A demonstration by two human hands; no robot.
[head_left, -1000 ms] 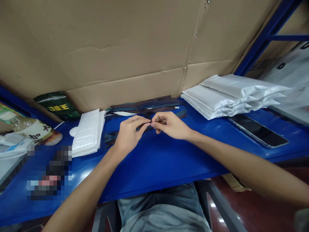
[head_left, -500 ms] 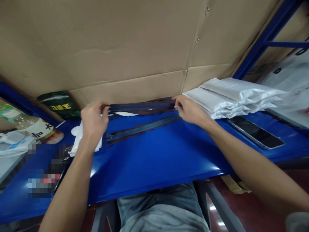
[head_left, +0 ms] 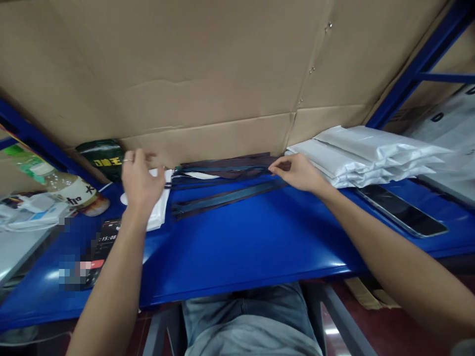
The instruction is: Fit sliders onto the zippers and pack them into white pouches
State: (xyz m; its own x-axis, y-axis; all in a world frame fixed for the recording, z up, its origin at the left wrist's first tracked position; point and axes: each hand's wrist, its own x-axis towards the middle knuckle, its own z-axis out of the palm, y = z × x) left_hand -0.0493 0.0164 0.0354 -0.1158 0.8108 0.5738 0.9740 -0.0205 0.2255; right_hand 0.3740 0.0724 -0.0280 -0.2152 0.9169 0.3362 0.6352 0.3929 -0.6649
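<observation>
dark strips [head_left: 226, 168] piled along a blue bench [head_left: 260, 237]
right hand [head_left: 300, 173] pinches their end; left hand [head_left: 141, 183] blurred, grip unclear

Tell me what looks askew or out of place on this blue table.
One dark zipper strip lies slanted on the blue table, apart from the neat dark zipper pile against the cardboard. At the left, a labelled plastic bottle lies on its side.

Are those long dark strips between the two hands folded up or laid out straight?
Laid out straight: the long dark strips lie full length along the cardboard wall, left hand near one end, right hand pinching the other.
</observation>
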